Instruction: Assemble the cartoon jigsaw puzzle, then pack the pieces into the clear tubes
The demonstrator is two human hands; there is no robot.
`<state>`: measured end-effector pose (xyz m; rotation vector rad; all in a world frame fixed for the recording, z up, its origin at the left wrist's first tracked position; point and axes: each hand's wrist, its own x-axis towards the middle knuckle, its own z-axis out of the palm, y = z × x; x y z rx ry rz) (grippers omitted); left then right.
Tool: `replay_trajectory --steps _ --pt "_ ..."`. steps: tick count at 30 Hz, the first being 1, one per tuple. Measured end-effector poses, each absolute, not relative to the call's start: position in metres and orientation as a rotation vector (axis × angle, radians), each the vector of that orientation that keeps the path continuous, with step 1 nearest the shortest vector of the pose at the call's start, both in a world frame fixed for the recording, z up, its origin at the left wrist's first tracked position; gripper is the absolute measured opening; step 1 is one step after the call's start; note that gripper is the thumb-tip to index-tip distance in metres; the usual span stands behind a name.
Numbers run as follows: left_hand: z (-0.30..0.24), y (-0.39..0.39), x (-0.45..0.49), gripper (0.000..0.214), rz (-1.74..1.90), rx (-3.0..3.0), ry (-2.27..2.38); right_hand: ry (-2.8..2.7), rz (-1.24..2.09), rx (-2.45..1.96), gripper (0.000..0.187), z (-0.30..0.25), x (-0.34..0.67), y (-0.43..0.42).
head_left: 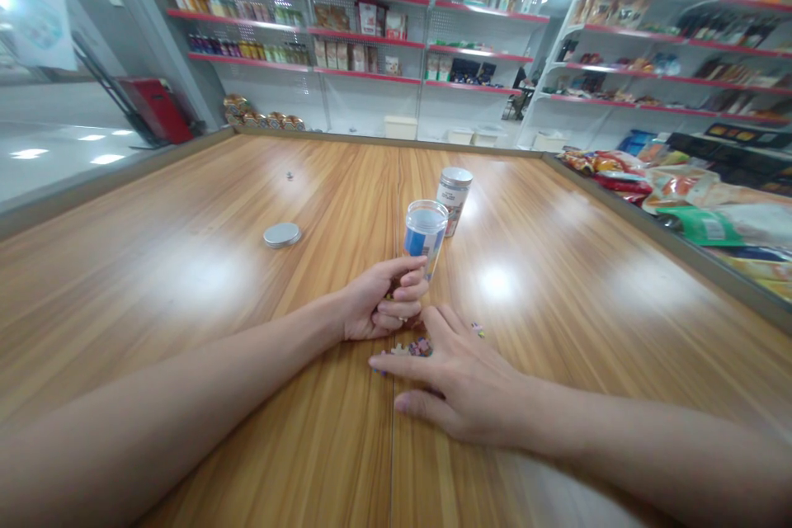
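My left hand [382,303] is curled closed near the foot of a clear, lidless jar [424,237] with a blue label; small dark pieces show inside the fist. My right hand [461,379] lies flat on the wooden table [216,280], fingers spread, beside several small coloured pieces [421,346]. One more small piece [477,330] lies past the fingertips. A second jar [454,198] with a silver lid stands just behind the open one. A loose silver lid [282,234] lies flat to the left.
Bagged snacks [681,190] are heaped along the table's right edge. Red-edged store shelves [365,33] with goods line the back and right walls. A red cart [157,109] stands at the back left. A tiny dark speck [289,176] lies on the far tabletop.
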<state>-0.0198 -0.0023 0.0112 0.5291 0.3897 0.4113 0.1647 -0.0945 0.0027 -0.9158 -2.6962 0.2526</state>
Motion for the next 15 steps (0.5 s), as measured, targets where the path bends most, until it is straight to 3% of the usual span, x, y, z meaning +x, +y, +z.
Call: replay_trajectory --steps 8,15 --pt "0.010 -0.002 -0.019 0.041 0.449 0.515 0.383 -2.596 0.283 -0.925 0.019 -0.003 0.162 -0.092" --pt "0.007 0.000 -0.020 0.040 0.445 0.518 0.365 -2.618 0.144 -0.852 0.019 -0.010 0.160 -0.090"
